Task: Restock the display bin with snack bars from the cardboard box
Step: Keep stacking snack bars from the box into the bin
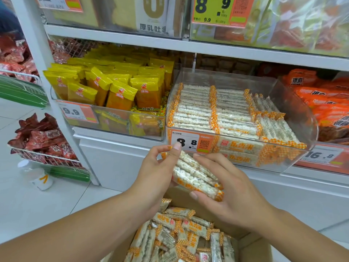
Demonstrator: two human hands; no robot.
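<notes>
Restock in progress: bin mostly filled, one handful in transit.

A small stack of snack bars (198,176) is sitting at centre frame, between the cardboard box (253,248) at the bottom edge and the display bin (294,114) at centre right. The left hand (158,174) is curling its fingers round the stack's upper left end; the right hand (228,193) is cupping the lower right end, thumb underneath, fingers bent over the top. The bin is already holding two tidy rows laid flat plus a looser slanted group on its right side, with some room apparently remaining above. The box is showing many loose bars, so I judge several more handfuls are left. Yellow packets (113,87) are filling the neighbouring bin at centre left.
</notes>
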